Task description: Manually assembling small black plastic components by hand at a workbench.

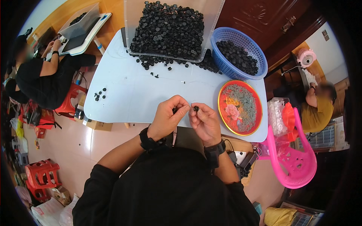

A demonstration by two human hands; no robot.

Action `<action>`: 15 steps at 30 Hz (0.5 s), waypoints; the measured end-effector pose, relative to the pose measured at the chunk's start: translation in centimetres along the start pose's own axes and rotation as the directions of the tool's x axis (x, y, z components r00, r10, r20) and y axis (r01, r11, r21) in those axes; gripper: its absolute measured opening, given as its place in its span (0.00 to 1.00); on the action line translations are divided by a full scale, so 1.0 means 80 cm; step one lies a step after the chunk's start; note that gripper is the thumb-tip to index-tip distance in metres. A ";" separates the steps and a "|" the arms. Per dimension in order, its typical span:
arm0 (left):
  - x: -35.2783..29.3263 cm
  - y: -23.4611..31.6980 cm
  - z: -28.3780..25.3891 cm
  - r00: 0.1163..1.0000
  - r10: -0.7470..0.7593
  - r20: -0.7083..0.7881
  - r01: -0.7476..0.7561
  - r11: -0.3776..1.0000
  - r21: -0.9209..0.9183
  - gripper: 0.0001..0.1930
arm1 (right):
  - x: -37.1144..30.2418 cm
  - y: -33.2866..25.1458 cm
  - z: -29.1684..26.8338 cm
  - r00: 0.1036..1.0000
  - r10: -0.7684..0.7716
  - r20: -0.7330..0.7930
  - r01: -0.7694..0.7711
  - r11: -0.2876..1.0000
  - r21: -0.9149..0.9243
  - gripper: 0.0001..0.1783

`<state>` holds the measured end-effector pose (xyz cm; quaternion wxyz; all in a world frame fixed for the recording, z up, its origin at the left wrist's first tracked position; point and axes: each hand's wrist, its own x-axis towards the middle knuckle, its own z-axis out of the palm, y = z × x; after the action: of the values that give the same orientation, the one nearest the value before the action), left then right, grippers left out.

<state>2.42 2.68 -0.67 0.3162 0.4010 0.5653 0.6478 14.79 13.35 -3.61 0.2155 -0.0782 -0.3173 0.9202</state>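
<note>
Small black part (196, 108) sits at the tips of the right hand (206, 122), just over the near edge of the bench (128, 92) and in front of the body. The likeliest mishap, I judge, is a drop: the part is tiny, only the fingertips have it, and a slip this close to the edge could send it past the bench to the lap or the floor (81, 145). The red tray (220, 107) of thin grey pins (247, 101) lies close to the right hand, so a careless elbow or wrist could knock it and scatter them. The heap of black parts (151, 60) spilling below the clear bin (211, 26), beside the blue basket (222, 58), might also swallow a dropped piece, since they look much alike.

As for the fingers, the right thumb and fingertips are narrow, pinched around the part. The left hand (166, 117) is just beside, its thumb and forefinger drawn close together; a dark bit (174, 110) shows among its curled fingers. Whether those tips grip something thin, I cannot tell.
</note>
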 end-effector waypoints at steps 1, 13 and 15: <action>0.000 0.000 0.000 1.000 0.016 -0.004 -0.016 0.999 0.038 0.04 | 0.000 0.001 -0.001 1.000 0.011 0.028 -0.013 0.998 0.057 0.14; -0.007 0.017 0.007 0.984 0.153 -0.096 -0.111 0.930 0.350 0.01 | -0.001 0.012 0.003 0.998 0.055 0.042 -0.062 0.984 0.169 0.14; -0.007 0.022 0.007 0.978 0.188 -0.091 -0.141 0.915 0.379 0.01 | -0.001 0.012 0.002 0.998 0.052 0.035 -0.057 0.985 0.165 0.14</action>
<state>3.30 2.17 0.96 0.1430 0.4582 0.6603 0.5776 14.50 12.52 -4.10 0.1910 -0.0544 -0.2404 0.9501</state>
